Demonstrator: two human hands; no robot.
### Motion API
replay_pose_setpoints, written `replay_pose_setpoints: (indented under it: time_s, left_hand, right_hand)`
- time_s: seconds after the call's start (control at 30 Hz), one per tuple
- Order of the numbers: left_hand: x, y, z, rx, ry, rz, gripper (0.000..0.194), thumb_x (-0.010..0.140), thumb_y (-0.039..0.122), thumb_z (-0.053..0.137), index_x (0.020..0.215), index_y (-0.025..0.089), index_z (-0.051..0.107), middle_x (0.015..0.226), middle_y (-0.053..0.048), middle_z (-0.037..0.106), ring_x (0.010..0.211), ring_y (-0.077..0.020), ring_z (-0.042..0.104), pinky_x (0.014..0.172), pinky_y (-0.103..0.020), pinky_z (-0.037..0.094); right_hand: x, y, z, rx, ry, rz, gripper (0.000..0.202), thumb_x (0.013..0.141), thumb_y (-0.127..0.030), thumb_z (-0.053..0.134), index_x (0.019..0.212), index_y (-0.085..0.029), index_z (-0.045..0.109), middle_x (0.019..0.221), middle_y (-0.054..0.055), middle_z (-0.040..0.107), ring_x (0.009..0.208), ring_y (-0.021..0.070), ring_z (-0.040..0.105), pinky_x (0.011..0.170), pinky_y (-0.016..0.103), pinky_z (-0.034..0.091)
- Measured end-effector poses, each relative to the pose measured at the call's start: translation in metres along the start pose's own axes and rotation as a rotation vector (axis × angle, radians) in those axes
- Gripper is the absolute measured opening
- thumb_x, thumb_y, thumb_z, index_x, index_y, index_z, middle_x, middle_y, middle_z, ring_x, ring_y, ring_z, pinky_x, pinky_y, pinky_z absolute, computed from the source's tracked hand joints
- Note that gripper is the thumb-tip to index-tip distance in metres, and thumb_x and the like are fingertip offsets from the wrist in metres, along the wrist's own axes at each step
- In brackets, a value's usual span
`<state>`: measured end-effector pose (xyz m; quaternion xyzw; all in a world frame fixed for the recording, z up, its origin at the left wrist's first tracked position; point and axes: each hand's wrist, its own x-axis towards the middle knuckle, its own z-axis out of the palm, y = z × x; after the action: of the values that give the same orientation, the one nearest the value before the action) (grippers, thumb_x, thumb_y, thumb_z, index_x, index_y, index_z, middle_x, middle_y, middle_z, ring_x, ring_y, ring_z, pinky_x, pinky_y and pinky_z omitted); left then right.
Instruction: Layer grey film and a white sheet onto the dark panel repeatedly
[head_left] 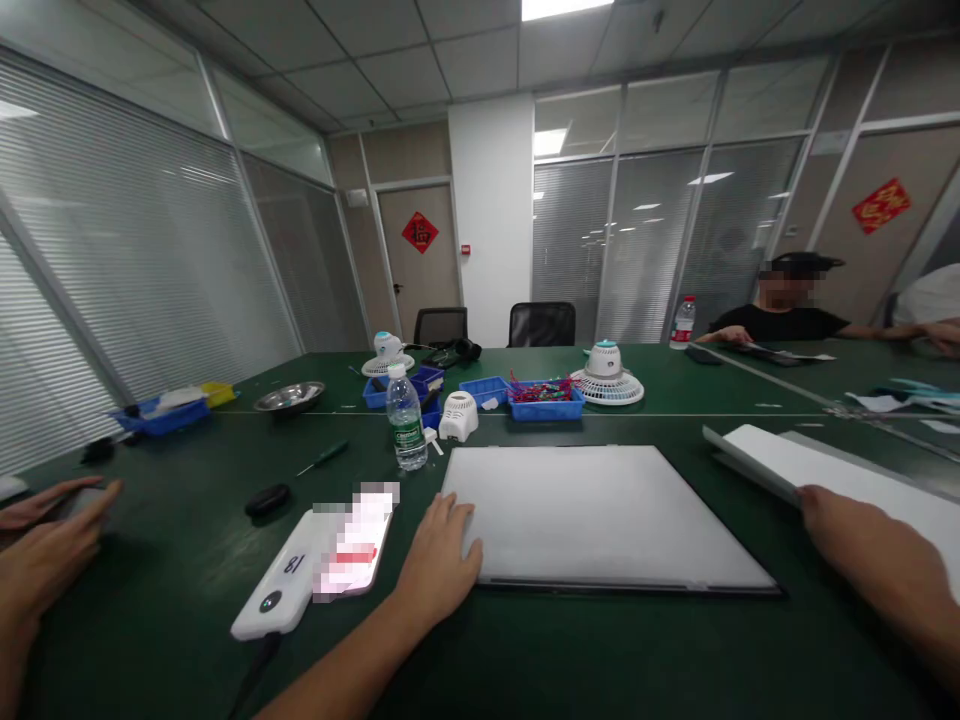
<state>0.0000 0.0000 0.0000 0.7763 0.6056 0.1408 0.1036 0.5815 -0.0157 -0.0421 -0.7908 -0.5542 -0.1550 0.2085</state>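
A flat white panel with a thin dark edge lies on the green table in front of me. My left hand rests against the panel's left side, fingers stretched out and the tips on its border. At the right, my right hand is closed on the near edge of some white sheets, which are raised and tilted above the table. A greyish layer shows along their left side. Just left of my left hand lie a lit phone and a white device marked 18 with a dark cable.
A water bottle, a white plastic housing and a blue tray of coloured wires stand beyond the panel. Fan parts, a metal bowl and a screwdriver are around. Another person's hands hold a phone at left.
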Motion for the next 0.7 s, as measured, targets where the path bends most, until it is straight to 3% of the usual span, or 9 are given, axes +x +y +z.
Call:
replay_pose_setpoints:
  time_s: [0.1,0.2,0.3,0.4,0.5,0.57,0.7]
  left_hand:
    - [0.000,-0.002,0.002,-0.006,-0.018,0.005,0.058,0.091,0.034,0.045,0.146,0.015,0.049,0.161,-0.014,0.037,0.153,-0.0313,0.024,0.124,-0.045,0.022]
    - [0.001,-0.003,0.003,-0.015,-0.019,0.007,0.059,0.091,0.030,0.043,0.147,0.014,0.047,0.161,-0.014,0.037,0.153,-0.0290,0.024,0.125,-0.043,0.019]
    - [0.001,-0.003,0.002,-0.029,-0.019,0.006,0.056,0.097,0.033,0.034,0.147,0.014,0.047,0.160,-0.013,0.039,0.153,-0.0258,0.025,0.126,-0.042,0.018]
    - [0.002,-0.002,0.002,-0.042,-0.022,0.005,0.063,0.102,0.048,0.024,0.149,0.013,0.046,0.161,-0.014,0.038,0.154,-0.0265,0.024,0.126,-0.044,0.018]
    - [0.002,0.000,0.003,-0.024,-0.036,0.013,0.076,0.098,0.064,0.030,0.151,0.011,0.042,0.162,-0.016,0.034,0.154,-0.0305,0.020,0.126,-0.047,0.016]
    - [0.003,0.001,0.004,0.010,-0.047,0.011,0.081,0.094,0.066,0.040,0.152,0.010,0.041,0.163,-0.018,0.032,0.154,-0.0322,0.019,0.126,-0.047,0.015]
    - [0.003,0.005,0.001,0.044,-0.072,-0.010,0.078,0.088,0.050,0.053,0.153,0.011,0.038,0.165,-0.016,0.029,0.155,-0.0320,0.018,0.127,-0.045,0.015]
  right_hand:
    - [-0.013,-0.049,-0.029,-0.145,-0.065,-0.037,0.057,0.100,-0.053,0.027,0.103,-0.019,0.073,0.089,0.020,0.072,0.062,0.0287,0.067,0.052,0.040,0.042]
    - [-0.037,-0.107,-0.047,-0.159,-0.012,-0.265,0.053,0.102,-0.048,0.028,0.107,-0.021,0.072,0.099,0.014,0.074,0.078,0.0290,0.070,0.060,0.039,0.048]
    - [-0.064,-0.161,-0.050,-0.046,-0.055,-0.525,0.045,0.103,-0.046,0.034,0.103,-0.027,0.074,0.096,0.007,0.076,0.081,0.0243,0.071,0.070,0.038,0.054]
    - [-0.089,-0.200,-0.048,0.061,-0.160,-0.714,0.041,0.104,-0.042,0.037,0.098,-0.029,0.075,0.093,0.003,0.076,0.081,0.0205,0.071,0.073,0.036,0.057]
    - [-0.103,-0.219,-0.049,0.198,-0.203,-0.862,0.033,0.102,-0.043,0.045,0.115,-0.031,0.073,0.116,0.002,0.074,0.103,0.0216,0.070,0.089,0.039,0.058]
    - [-0.105,-0.221,-0.049,0.269,-0.218,-0.911,0.038,0.100,-0.045,0.050,0.134,-0.033,0.064,0.135,0.001,0.066,0.120,0.0217,0.064,0.101,0.040,0.055]
    - [-0.088,-0.197,-0.041,0.258,-0.183,-0.798,0.046,0.101,-0.047,0.047,0.145,-0.034,0.054,0.149,0.001,0.053,0.135,0.0232,0.052,0.111,0.045,0.047]
